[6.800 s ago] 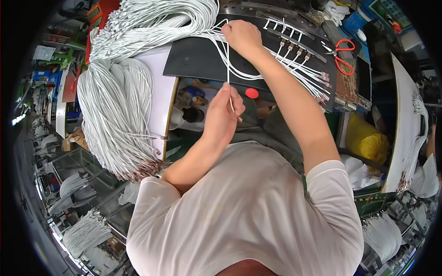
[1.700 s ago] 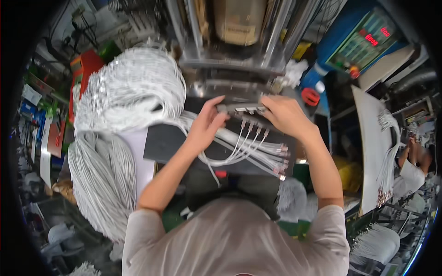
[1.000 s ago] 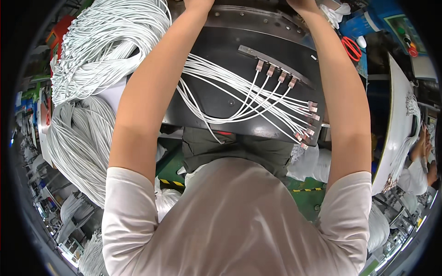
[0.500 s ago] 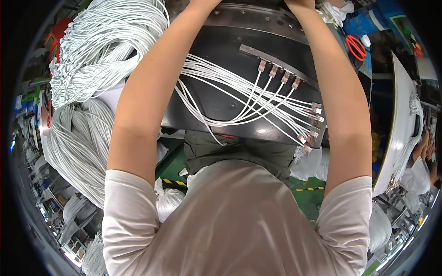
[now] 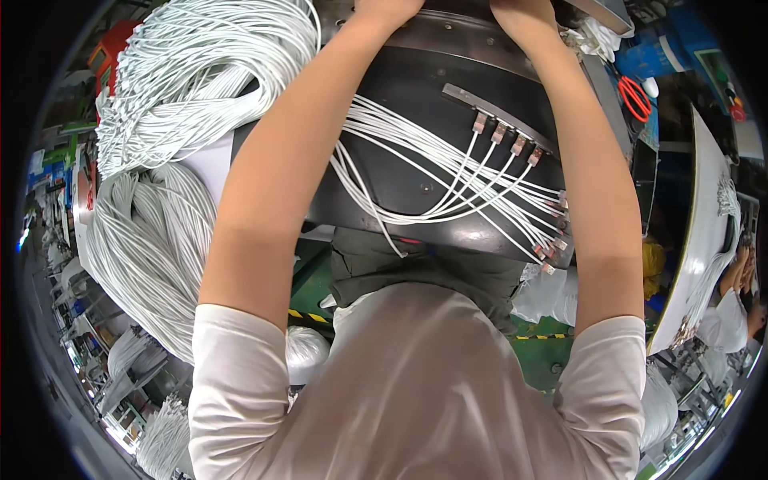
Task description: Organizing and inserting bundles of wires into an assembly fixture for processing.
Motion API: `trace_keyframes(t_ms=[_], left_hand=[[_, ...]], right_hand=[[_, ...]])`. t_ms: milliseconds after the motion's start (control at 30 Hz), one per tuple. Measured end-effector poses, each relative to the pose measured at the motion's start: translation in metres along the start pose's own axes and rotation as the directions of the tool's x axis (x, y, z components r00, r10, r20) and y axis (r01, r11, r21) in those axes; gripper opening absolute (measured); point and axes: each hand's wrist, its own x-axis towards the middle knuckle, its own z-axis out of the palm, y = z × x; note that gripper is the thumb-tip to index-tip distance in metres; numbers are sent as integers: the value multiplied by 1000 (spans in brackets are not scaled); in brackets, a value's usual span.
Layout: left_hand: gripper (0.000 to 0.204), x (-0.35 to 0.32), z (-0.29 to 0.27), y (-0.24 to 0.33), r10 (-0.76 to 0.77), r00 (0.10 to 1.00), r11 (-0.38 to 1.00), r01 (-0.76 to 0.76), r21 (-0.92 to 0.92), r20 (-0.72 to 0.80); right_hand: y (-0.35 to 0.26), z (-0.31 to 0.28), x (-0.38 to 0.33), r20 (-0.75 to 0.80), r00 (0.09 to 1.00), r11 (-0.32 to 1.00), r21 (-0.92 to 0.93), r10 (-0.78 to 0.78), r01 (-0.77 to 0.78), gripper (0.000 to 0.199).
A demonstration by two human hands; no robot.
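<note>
At the far edge of the black work surface (image 5: 384,180), my left hand (image 5: 392,10) and my right hand (image 5: 518,11) reach to the metal machine part there. The picture's upper edge cuts off the fingers of both, so what they hold cannot be made out. Between my forearms lies a bunch of white cables (image 5: 424,144) with small metal connectors at their right ends. Several of the cables plug into a narrow grey metal bar (image 5: 488,108). The other connector ends (image 5: 552,248) lie loose by my right forearm.
Large coils of white cable (image 5: 216,56) are heaped at the left, with another thick bundle (image 5: 148,240) below them. Red-handled scissors (image 5: 634,99) lie beyond my right arm. A white board (image 5: 694,232) carrying cables stands at the far right.
My left hand has moved right, closer to my right hand. The view has shifted a little, so the cables and surface appear farther right. The cables on the bar keep their places.
</note>
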Motion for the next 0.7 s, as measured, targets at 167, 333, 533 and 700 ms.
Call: trace_keyframes(t_ms=[167,333,533,700], left_hand=[[43,-4,23,1,-130,988,959,104,-264,-84],[38,-85,-73,6,-481,866,425,95,-900,-135],[46,-330,-153,27,247,935,-913,312,-262,255],[40,-406,-121,74,1,514,-956,251,-149,858]], right_hand=[[0,-9,3,112,994,995,-95,-10,21,38],[-27,-59,-48,-25,959,950,-147,-282,276,37],[-14,-169,-259,-395,749,820,459,532,-341,31],[-46,-152,-400,-104,709,677,421,698,-604,36]])
